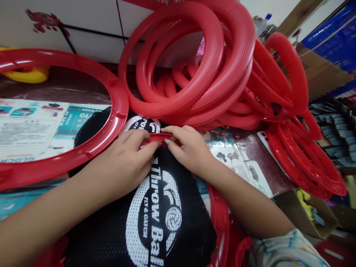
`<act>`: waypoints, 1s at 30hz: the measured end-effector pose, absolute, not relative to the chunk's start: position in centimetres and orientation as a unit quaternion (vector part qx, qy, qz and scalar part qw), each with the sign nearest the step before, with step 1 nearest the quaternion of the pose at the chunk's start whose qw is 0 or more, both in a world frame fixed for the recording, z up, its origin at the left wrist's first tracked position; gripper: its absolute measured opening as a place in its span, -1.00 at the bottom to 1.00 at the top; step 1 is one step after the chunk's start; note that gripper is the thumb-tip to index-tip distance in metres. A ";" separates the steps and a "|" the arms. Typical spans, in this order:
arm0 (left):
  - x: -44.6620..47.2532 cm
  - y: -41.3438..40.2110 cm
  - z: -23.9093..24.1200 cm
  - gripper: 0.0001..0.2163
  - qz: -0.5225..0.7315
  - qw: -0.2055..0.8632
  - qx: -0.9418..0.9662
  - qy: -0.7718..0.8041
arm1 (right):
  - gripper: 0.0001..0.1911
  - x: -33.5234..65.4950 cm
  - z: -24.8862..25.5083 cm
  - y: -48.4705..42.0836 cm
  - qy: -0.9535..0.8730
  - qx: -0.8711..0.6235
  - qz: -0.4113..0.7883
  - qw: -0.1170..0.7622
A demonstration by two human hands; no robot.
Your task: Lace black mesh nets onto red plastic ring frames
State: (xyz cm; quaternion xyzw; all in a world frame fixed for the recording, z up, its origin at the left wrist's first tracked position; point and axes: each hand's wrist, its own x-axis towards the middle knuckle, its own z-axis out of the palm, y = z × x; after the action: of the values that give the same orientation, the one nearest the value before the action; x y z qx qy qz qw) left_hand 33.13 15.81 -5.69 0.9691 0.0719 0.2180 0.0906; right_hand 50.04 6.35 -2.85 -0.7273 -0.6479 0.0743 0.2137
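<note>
Item in hand: one round red plastic hoop [219,218] with a black mesh fabric panel [155,222] printed in white lettering laid over it. The hoop lies on the work surface directly in front of the person; only its right-hand arc and a short stretch of its far rim show, the rest being covered by the mesh.

Hands: left hand [126,163] and right hand [189,148] meet at the far rim, fingertips close together and pinched on the mesh edge where it crosses the red rim. Both are closed on the fabric, pressing it at the rim.

Progress, as a judgement: the mesh already covers most of the hoop and lies fairly flat; fixing at the far edge looks to be under way. Whether the near and left edges are seated cannot be told, as the forearms and frame edge hide them. The right arc still shows bare red beside the mesh, so that side appears unfinished.

Adjacent stock:
- one large red plastic ring [83,148], lying flat to the left, with another piece of black mesh under it;
- a leaning pile of red plastic rings [200,63] behind the hands;
- further red rings [306,159] stacked to the right;
- printed paper sheets [27,126] on the surface;
- a yellow plastic object [27,74], far left, partly hidden.
</note>
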 end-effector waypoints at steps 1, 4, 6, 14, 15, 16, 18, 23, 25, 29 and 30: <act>33.2 15.8 -5.7 -0.71 0.213 0.084 0.971 0.075 | -0.67 50.1 -2.9 6.3 -0.652 -0.724 0.073 0.212; 33.1 15.9 -5.6 -0.71 0.196 0.089 0.973 0.080 | -0.67 50.2 -2.9 6.0 -0.669 -0.709 0.057 0.215; 32.8 16.1 -5.6 -0.73 0.185 0.108 0.973 0.092 | -0.69 50.3 -2.8 5.8 -0.695 -0.684 0.039 0.220; 31.0 17.9 -5.1 -0.86 0.153 0.142 0.974 0.090 | -0.75 49.0 -1.9 4.5 -0.818 -0.536 -0.028 0.208; 31.0 17.8 -4.8 -0.86 0.154 0.136 0.973 0.103 | -0.73 48.8 -1.6 4.3 -0.814 -0.549 -0.010 0.189; 31.1 17.7 -4.6 -0.85 0.155 0.127 0.973 0.116 | -0.69 48.5 -1.2 4.2 -0.808 -0.564 0.015 0.171; 31.3 17.4 -4.2 -0.85 0.162 0.106 0.972 0.135 | -0.53 48.1 -0.5 3.8 -0.797 -0.583 0.066 0.142; 31.8 16.8 -4.1 -0.80 0.178 0.148 0.966 0.112 | -0.47 48.2 0.5 3.7 -0.754 -0.623 0.149 0.146; 31.9 16.9 -4.3 -0.74 0.168 0.182 0.964 0.101 | -0.47 48.6 0.5 4.0 -0.724 -0.648 0.163 0.171; 32.0 17.1 -4.4 -0.73 0.152 0.205 0.964 0.073 | -0.50 49.6 -0.2 4.8 -0.691 -0.665 0.163 0.229; 32.1 17.1 -4.4 -0.74 0.155 0.206 0.964 0.068 | -0.51 49.7 -0.4 4.9 -0.685 -0.669 0.160 0.241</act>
State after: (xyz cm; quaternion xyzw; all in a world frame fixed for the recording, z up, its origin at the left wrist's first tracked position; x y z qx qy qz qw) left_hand 32.05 17.14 -4.40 0.9639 0.0682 0.1546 0.2060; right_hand 49.70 4.92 -0.45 -0.6685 -0.6853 0.1599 0.2406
